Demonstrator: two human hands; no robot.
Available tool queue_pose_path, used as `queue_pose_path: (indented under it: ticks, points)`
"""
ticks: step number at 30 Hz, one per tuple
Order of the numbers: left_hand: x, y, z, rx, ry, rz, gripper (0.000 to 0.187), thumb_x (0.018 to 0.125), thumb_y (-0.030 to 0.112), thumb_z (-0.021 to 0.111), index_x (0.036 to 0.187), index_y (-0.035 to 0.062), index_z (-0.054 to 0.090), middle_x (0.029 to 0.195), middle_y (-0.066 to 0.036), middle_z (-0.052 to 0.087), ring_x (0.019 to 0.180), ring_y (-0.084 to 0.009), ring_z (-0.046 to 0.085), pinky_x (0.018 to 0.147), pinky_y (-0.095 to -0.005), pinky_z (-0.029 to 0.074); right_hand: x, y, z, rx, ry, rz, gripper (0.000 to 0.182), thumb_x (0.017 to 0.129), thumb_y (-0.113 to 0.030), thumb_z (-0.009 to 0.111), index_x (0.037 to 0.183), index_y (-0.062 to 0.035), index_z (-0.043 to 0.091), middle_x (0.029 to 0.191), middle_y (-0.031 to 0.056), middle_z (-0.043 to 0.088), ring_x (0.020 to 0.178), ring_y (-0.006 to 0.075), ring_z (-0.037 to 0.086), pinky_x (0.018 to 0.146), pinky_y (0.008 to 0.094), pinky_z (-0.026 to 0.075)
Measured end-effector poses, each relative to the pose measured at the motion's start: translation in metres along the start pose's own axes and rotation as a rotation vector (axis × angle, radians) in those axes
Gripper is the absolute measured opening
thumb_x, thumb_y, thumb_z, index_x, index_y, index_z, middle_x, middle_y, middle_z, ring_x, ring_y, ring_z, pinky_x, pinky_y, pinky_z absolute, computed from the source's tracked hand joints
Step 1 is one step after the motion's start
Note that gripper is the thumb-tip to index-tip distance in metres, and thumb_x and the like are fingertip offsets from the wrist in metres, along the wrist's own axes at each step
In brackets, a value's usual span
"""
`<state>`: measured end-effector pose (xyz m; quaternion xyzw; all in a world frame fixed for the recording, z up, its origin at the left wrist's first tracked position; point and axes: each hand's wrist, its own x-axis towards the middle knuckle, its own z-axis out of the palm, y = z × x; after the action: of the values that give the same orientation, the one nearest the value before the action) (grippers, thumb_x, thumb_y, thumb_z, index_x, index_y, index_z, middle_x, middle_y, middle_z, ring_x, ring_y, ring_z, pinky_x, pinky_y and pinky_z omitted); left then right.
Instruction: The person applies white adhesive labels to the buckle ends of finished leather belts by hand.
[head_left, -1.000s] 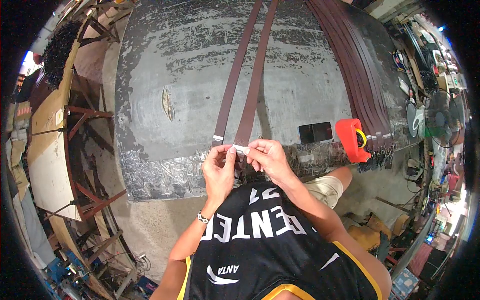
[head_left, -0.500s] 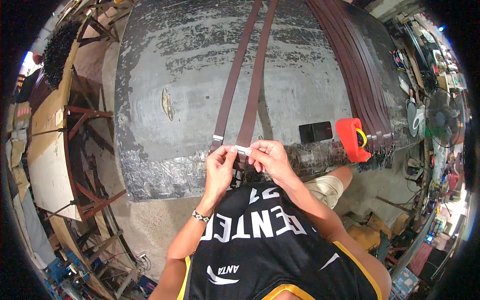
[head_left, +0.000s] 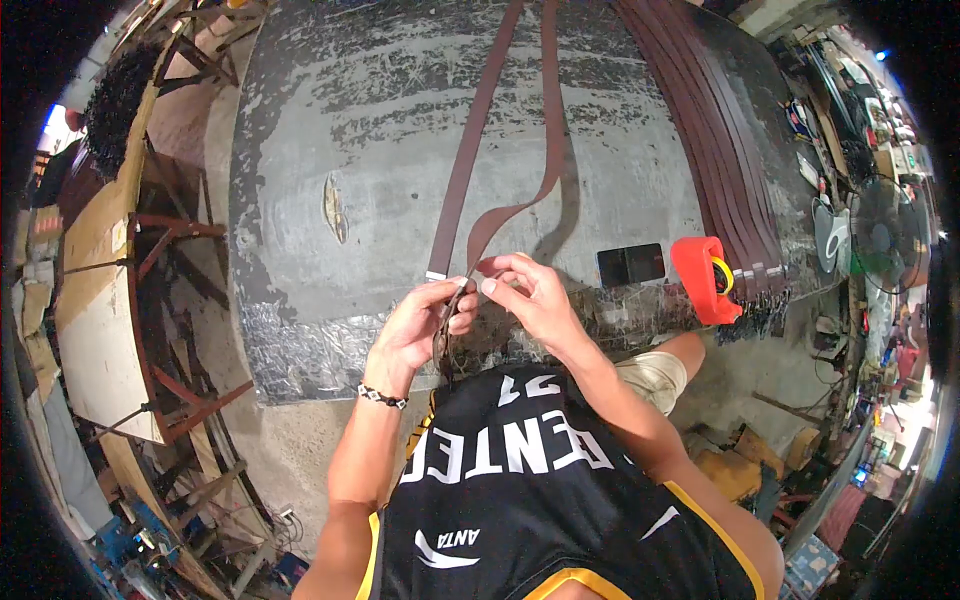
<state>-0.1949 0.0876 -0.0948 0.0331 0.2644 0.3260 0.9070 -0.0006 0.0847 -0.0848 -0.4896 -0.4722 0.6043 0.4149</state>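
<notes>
A dark brown strap (head_left: 493,222) runs down the table and twists onto its edge near its lower end. My left hand (head_left: 412,325) pinches that end between thumb and fingers, and the tip hangs below towards my shirt. Close on the right, my right hand (head_left: 535,300) has its index fingertip right at the strap's edge. Its thumb stands a little apart from that finger, with no grip on the strap showing. Beside the held strap lies a second brown strap (head_left: 468,165), flat, with a white band (head_left: 437,275) near its lower end, partly behind my left hand.
A black phone (head_left: 631,264) and a red tape dispenser (head_left: 700,280) with yellow tape lie right of my hands. Many brown straps (head_left: 710,150) with white bands cover the table's right side. The worn grey table (head_left: 330,110) has a torn spot. A fan (head_left: 882,235) stands far right.
The held strap has turned from flat to edge-on and now bows to the right. My left hand has shifted left and its wrist has turned. My right thumb and index finger have spread apart.
</notes>
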Motion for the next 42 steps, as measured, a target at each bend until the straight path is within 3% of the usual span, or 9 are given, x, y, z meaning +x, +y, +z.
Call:
queue_pose_path:
  ticks: [9, 13, 17, 20, 29, 32, 35, 39, 42]
  points:
    - [0.008, -0.008, 0.021, -0.110, -0.326, -0.096, 0.027, 0.099, 0.028, 0.044, 0.102, 0.0025, 0.053, 0.077, -0.005, 0.049, 0.058, -0.0115, 0.043, 0.047, -0.0246, 0.036, 0.007, -0.033, -0.010, 0.276, -0.116, 0.129, 0.013, 0.087, -0.009, 0.071, 0.094, 0.0000, 0.064, 0.082, 0.0039, 0.065, 0.073, 0.0105, 0.064, 0.069, 0.0243, 0.050]
    - [0.008, -0.017, 0.024, -0.009, -0.242, -0.073, 0.035, 0.101, 0.033, 0.038, 0.101, 0.0022, 0.055, 0.081, -0.008, 0.056, 0.060, -0.0152, 0.052, 0.050, -0.0254, 0.042, 0.004, -0.038, -0.019, 0.258, -0.150, 0.162, 0.011, 0.087, -0.008, 0.071, 0.090, -0.0003, 0.063, 0.082, 0.0029, 0.065, 0.072, 0.0097, 0.063, 0.067, 0.0238, 0.049]
    - [0.003, -0.022, 0.046, 0.385, 0.173, 0.191, 0.046, 0.103, 0.040, 0.037, 0.108, -0.0007, 0.059, 0.085, -0.012, 0.067, 0.074, -0.0223, 0.068, 0.065, -0.0335, 0.057, -0.001, -0.037, -0.020, 0.184, -0.033, 0.108, 0.010, 0.086, -0.007, 0.072, 0.086, -0.0009, 0.064, 0.080, 0.0008, 0.064, 0.071, 0.0074, 0.060, 0.065, 0.0226, 0.047]
    - [0.001, -0.029, 0.038, 0.585, 0.299, 0.377, 0.044, 0.104, 0.038, 0.039, 0.103, -0.0009, 0.059, 0.084, -0.010, 0.066, 0.072, -0.0204, 0.068, 0.066, -0.0330, 0.057, -0.002, -0.037, -0.022, 0.108, 0.025, 0.058, 0.010, 0.085, -0.007, 0.072, 0.084, -0.0016, 0.065, 0.080, -0.0007, 0.064, 0.071, 0.0057, 0.058, 0.064, 0.0221, 0.046]
    - [-0.009, -0.039, 0.052, 0.632, 0.264, 0.502, 0.012, 0.098, 0.008, 0.052, 0.090, 0.0001, 0.058, 0.078, -0.003, 0.065, 0.073, -0.0117, 0.065, 0.071, -0.0254, 0.053, -0.012, -0.030, -0.020, 0.026, 0.057, 0.025, 0.011, 0.086, -0.010, 0.072, 0.086, -0.0012, 0.065, 0.079, 0.0002, 0.064, 0.067, 0.0046, 0.057, 0.060, 0.0211, 0.045]
    - [-0.012, -0.036, 0.056, 0.694, 0.271, 0.530, 0.010, 0.097, 0.007, 0.055, 0.089, 0.0003, 0.058, 0.077, -0.001, 0.064, 0.074, -0.0113, 0.065, 0.071, -0.0255, 0.053, -0.016, -0.041, -0.017, -0.010, 0.066, 0.038, 0.013, 0.087, -0.011, 0.072, 0.088, -0.0002, 0.065, 0.079, 0.0008, 0.065, 0.064, 0.0050, 0.056, 0.055, 0.0218, 0.045]
    - [-0.013, -0.036, 0.057, 0.682, 0.262, 0.520, 0.007, 0.094, 0.011, 0.059, 0.089, 0.0065, 0.060, 0.078, 0.008, 0.057, 0.069, -0.0010, 0.049, 0.060, -0.0193, 0.038, -0.020, -0.040, -0.015, -0.122, 0.104, -0.010, 0.014, 0.088, -0.011, 0.071, 0.092, 0.0009, 0.064, 0.077, 0.0023, 0.064, 0.062, 0.0057, 0.057, 0.051, 0.0233, 0.045]
    - [-0.016, -0.032, 0.063, 0.659, 0.264, 0.492, 0.005, 0.093, 0.011, 0.061, 0.089, 0.0072, 0.062, 0.079, 0.008, 0.057, 0.069, -0.0011, 0.049, 0.061, -0.0192, 0.039, -0.027, -0.061, -0.004, -0.269, 0.189, -0.123, 0.014, 0.088, -0.009, 0.069, 0.097, 0.0010, 0.064, 0.081, 0.0057, 0.062, 0.061, 0.0086, 0.058, 0.051, 0.0254, 0.048]
    - [-0.014, -0.034, 0.061, 0.684, 0.287, 0.499, 0.005, 0.093, 0.011, 0.061, 0.089, 0.0076, 0.062, 0.080, 0.008, 0.058, 0.069, -0.0009, 0.049, 0.061, -0.0189, 0.039, -0.024, -0.060, -0.005, -0.584, 0.210, -0.423, 0.013, 0.087, -0.007, 0.068, 0.097, -0.0003, 0.065, 0.088, 0.0075, 0.060, 0.063, 0.0122, 0.060, 0.050, 0.0249, 0.048]
